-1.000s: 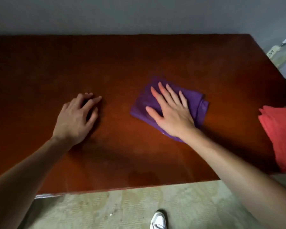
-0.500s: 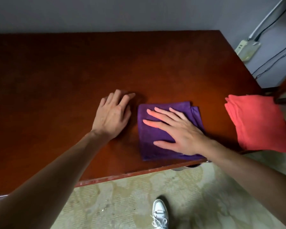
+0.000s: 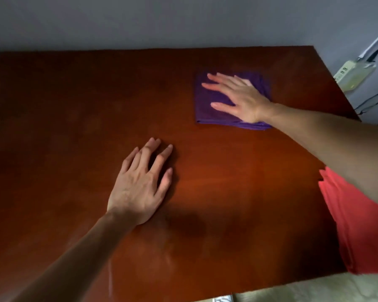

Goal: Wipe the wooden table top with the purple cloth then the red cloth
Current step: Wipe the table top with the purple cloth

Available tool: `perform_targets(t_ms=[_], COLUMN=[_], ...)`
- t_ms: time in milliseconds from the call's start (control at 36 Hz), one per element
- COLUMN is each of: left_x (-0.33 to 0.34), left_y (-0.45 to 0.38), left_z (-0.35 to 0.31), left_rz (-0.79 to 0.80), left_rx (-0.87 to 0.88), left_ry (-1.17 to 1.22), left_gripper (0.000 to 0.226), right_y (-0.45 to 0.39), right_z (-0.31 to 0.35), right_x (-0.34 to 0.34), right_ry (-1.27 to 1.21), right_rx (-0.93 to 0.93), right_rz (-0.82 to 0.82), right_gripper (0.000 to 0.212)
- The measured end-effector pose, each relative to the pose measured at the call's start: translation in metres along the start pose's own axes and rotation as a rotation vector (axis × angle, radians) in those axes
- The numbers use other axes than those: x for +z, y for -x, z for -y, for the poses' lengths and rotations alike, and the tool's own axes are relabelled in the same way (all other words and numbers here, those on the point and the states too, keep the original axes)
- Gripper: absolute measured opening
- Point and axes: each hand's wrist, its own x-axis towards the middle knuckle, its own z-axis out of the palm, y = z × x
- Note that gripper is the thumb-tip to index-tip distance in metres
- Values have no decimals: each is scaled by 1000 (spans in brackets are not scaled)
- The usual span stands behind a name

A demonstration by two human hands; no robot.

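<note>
The purple cloth (image 3: 216,105), folded square, lies in the upper right of the frame on the tabletop (image 3: 74,105), directly under the right hand (image 3: 238,99), which presses it flat with fingers spread, pinning rather than gripping. The left hand (image 3: 142,184), also flat and holding nothing, rests at centre, well apart. Bare wood stretches leftward, so the stroke likely goes that way. One purple cloth, one red cloth (image 3: 358,225) at lower right, untouched.
</note>
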Motion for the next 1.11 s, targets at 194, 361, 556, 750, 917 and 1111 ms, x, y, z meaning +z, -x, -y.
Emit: perform_targets(t_ms=[194, 361, 556, 750, 917, 1111], left_x=[0, -1, -1, -5, -2, -5], left_y=[-2, -1, 0, 0, 2, -5], left_z=[1, -1, 0, -4, -2, -49], left_rz=[43, 40, 67, 61, 40, -66], left_rx=[-7, -24, -58, -66, -67, -184], left_ry=[-4, -12, -2, 11, 54, 388], left_gripper=[59, 67, 72, 74, 79, 43], right_y=[-57, -63, -14, 112, 230, 259], right_z=[-38, -37, 8, 104, 180, 175], right_x=[-15, -12, 10, 49, 67, 61], right_ry=[-54, -94, -81, -46, -41, -64], right_rx=[212, 350, 608, 592, 440, 269], right_rz=[-93, -156, -230, -348, -338, -238], right_gripper=[64, 63, 71, 75, 70, 71])
